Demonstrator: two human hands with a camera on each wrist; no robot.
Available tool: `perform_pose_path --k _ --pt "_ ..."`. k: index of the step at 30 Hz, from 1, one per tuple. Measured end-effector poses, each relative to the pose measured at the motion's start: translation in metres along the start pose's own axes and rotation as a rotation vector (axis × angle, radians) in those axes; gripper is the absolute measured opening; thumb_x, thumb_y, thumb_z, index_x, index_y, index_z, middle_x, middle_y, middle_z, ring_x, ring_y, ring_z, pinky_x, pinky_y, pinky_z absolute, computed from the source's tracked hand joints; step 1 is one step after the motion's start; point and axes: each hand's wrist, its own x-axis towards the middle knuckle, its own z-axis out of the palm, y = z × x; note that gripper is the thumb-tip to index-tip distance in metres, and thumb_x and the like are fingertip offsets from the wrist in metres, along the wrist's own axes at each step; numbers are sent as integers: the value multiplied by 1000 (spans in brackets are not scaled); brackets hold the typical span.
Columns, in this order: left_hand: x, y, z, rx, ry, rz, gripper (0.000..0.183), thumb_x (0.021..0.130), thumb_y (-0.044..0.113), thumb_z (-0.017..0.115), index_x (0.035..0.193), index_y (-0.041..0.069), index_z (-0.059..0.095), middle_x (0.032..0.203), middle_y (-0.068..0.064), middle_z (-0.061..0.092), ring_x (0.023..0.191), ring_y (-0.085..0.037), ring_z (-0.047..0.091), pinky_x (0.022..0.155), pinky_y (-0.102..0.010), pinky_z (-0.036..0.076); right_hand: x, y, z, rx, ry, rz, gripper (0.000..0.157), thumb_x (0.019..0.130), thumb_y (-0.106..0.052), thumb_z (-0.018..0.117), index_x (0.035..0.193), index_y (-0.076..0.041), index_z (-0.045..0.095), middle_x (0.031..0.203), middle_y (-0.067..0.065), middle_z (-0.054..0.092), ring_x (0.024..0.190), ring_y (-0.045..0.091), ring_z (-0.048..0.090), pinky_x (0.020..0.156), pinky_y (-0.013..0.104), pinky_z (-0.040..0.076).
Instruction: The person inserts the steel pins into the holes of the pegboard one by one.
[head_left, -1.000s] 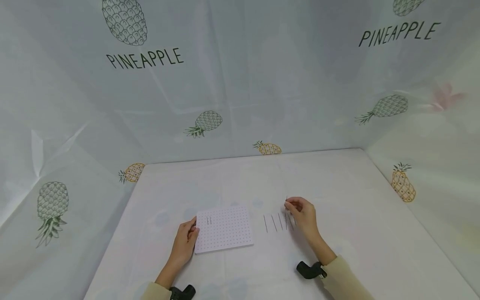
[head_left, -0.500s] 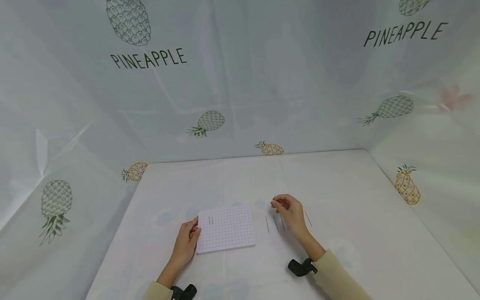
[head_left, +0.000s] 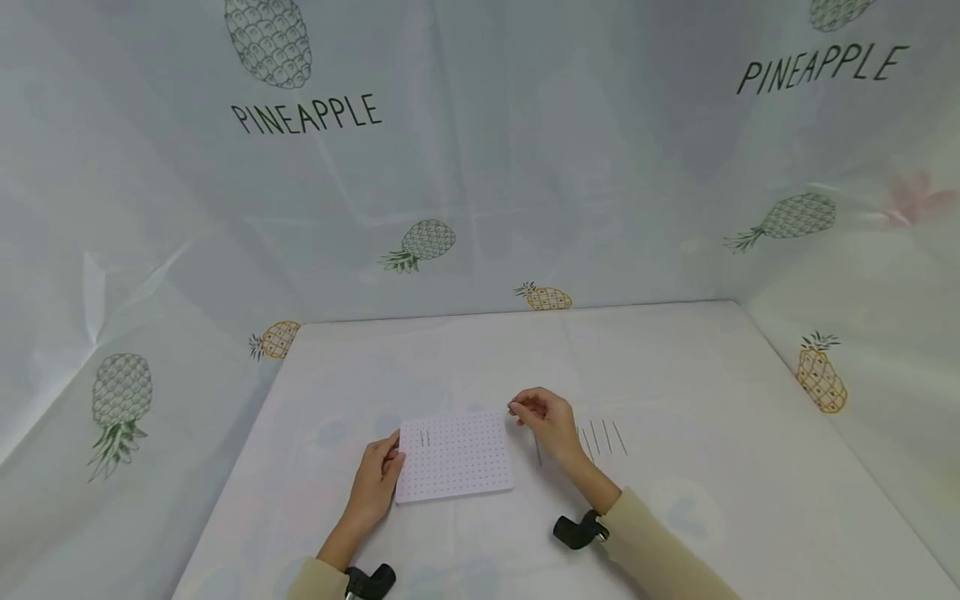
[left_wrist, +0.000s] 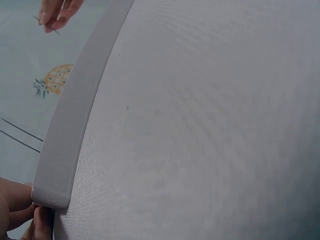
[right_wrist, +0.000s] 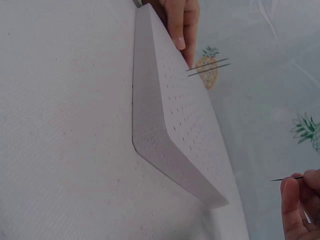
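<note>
A white board with rows of small holes (head_left: 453,458) lies on the table. My left hand (head_left: 371,482) grips its left edge, thumb on top and fingers against the side. Two thin dark needles (right_wrist: 209,70) stand upright in the board near its far left corner. Between thumb and fingertips, my right hand (head_left: 553,427) pinches another needle (right_wrist: 276,179), raised beside the board's far right corner. In the right wrist view, its pointed end sticks out past the fingertips.
Several loose needles (head_left: 607,437) lie in a row right of the board, and one (head_left: 537,452) lies nearer to it, partly under my right hand. A white cloth covers the table (head_left: 465,550). Sheeting printed with pineapples (head_left: 480,150) hangs behind and at the sides.
My right hand has moved left with its needle, from over the row of loose needles to the board's far right corner. The left hand keeps its grip on the board.
</note>
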Motion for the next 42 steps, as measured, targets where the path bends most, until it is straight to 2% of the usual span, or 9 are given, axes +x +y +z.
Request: perform_pose_path --k 3,10,12,16,19,24,29,36,42 --pt "0 2 -1 0 1 12 45 102 5 54 144 -7 45 120 -17 52 101 -21 49 86 -30 45 0 -6 8 14 -29 -8 8 89 13 66 96 16 64 90 30 68 81 51 64 70 54 54" --pt "0 5 -1 -18 -6 24 44 103 6 54 143 -9 45 120 -18 51 100 -22 49 85 -29 44 5 -4 26 39 -120 -34 6 89 13 65 93 17 62 89 32 66 81 55 61 69 49 56" --pt "0 4 0 -20 -8 24 45 102 5 54 144 -8 45 120 -18 51 100 -22 48 85 -29 44 6 2 33 47 -146 -39 7 89 13 64 94 17 62 89 33 66 81 56 61 69 51 55" --pt "1 3 0 -20 -10 19 45 102 5 54 144 -8 45 120 -18 51 100 -22 47 85 -29 43 9 23 49 26 -184 -78 7 89 13 65 95 16 63 88 30 67 75 53 62 66 49 56" --pt "0 3 0 -19 -10 19 45 102 5 54 144 -8 45 121 -18 51 100 -22 48 86 -30 44 10 35 61 3 -208 -101 6 89 10 67 94 11 65 87 24 69 71 45 64 64 41 56" --pt "-1 4 -1 -23 -15 13 45 102 6 54 144 -8 45 122 -19 51 101 -23 48 87 -31 44 10 40 74 -12 -250 -113 5 89 3 70 94 3 67 87 14 71 71 34 68 63 27 55" --pt "-1 5 -2 -11 -9 25 45 102 6 54 144 -8 45 122 -19 52 101 -23 49 86 -32 45 12 42 84 -15 -282 -114 4 90 2 70 93 3 68 87 11 71 72 31 68 63 26 55" --pt "0 3 -2 -21 -9 19 45 102 5 54 144 -8 45 121 -18 52 101 -22 49 85 -30 44 10 43 96 -71 -326 -91 5 91 -3 71 95 -1 70 88 7 70 74 16 65 66 22 52" --pt "1 0 -2 -21 -9 19 44 103 7 53 144 -8 45 122 -19 52 101 -22 50 85 -30 45 5 28 99 -91 -326 -63 6 91 3 68 97 6 69 90 15 70 79 29 64 68 22 49"
